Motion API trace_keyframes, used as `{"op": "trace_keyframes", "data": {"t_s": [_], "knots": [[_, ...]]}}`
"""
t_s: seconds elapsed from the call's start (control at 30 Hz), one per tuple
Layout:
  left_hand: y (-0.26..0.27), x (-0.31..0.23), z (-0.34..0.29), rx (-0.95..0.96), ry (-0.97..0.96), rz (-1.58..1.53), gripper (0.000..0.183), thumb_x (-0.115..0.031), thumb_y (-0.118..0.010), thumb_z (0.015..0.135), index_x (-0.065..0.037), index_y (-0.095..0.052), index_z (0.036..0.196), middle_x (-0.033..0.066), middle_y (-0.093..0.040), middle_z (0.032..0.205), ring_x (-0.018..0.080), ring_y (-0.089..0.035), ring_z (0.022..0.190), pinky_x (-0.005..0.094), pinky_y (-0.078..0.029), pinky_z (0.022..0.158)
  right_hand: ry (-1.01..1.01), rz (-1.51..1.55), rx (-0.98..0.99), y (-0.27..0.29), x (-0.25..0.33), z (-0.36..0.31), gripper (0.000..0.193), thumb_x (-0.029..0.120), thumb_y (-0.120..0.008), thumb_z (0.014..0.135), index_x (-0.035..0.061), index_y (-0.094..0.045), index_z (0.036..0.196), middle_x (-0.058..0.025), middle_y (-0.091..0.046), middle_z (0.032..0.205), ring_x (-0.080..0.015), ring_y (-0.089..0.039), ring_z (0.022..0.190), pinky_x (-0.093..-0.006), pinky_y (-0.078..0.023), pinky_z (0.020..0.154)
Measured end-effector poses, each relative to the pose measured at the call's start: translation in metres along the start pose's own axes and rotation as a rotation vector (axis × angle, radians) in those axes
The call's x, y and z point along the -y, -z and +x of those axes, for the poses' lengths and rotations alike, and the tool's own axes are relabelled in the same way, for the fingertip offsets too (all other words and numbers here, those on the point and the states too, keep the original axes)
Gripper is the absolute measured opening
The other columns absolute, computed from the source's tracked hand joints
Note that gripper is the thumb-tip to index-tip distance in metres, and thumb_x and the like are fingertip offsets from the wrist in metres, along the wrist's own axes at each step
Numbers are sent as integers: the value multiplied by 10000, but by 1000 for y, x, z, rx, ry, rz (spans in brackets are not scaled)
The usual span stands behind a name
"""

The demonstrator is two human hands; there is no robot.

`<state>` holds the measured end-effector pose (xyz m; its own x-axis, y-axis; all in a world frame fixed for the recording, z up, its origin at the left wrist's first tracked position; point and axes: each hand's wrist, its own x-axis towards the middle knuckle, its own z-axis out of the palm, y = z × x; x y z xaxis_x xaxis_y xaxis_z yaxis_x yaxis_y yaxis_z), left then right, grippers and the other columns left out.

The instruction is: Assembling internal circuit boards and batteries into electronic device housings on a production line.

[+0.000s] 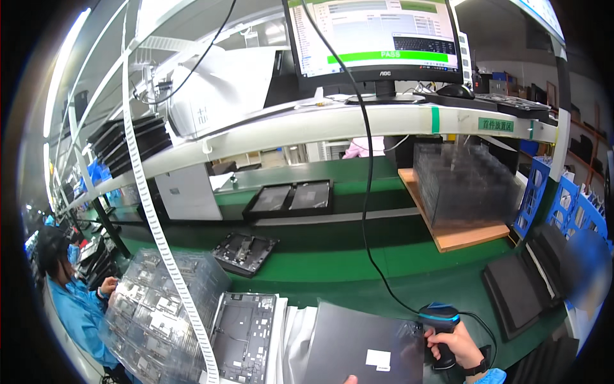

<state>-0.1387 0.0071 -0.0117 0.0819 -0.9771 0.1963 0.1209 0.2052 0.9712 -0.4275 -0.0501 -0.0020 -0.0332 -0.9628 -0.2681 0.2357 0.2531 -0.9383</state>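
Observation:
My right hand (462, 347) is wrapped round a black and blue handheld barcode scanner (440, 315), at the lower right. To its left a dark grey flat panel (339, 339) with a small white label (378, 358) is tilted up at the front edge. Only the thumb tip of my left hand (350, 379) shows, pressed on the panel's lower edge; its other fingers are hidden. The scanner's head is beside the panel's upper right corner. White wrapping sheets (298, 336) lie to the left of the panel, beside an open device chassis (243, 336) with several white labels.
Clear plastic trays of parts (153, 307) are stacked at left, behind a hanging white strip (144, 192). A black tray (246, 253), a dark stack on a wooden board (448, 239) and black pads (518, 288) occupy the green bench. A black cable (368, 192) hangs centrally. A co-worker (73, 313) sits left.

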Motion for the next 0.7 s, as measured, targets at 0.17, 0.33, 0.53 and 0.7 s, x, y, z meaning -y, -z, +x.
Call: {"op": "trace_keyframes", "data": {"t_s": [0.17,0.33,0.53,0.7], "knots": [[30,-77,18,65,7,52,277,-81,-549,990,74,-628,1204,173,-676,1132,256,-638,1035,385,-502,907,36,90,-158,23,0,-2,120,-30,-655,801,-31,-615,913,-109,-622,679,-185,-612,485,-322,-501,435],[9,-120,25,418,-581,827,466,-119,-531,943,77,-508,1365,304,-506,1399,446,-480,1327,515,-373,1109,60,-39,-113,-8,9,6,121,-4,-658,802,-30,-619,914,-104,-619,685,-179,-604,481,-309,-492,427],[-43,-28,18,543,-461,1368,563,-188,-541,899,81,-472,1389,328,-398,1472,490,-391,1379,722,-321,1045,112,-54,-229,7,-4,7,207,74,-631,800,-11,-577,981,-93,-576,662,-167,-527,433,-299,-445,389],[29,-78,34,678,-635,743,399,-197,-543,982,76,-560,1273,284,-581,1253,382,-575,1186,507,-472,972,124,-128,-270,15,-14,5,245,171,-627,827,35,-554,1017,-51,-542,646,-126,-488,423,-257,-422,364]]}}
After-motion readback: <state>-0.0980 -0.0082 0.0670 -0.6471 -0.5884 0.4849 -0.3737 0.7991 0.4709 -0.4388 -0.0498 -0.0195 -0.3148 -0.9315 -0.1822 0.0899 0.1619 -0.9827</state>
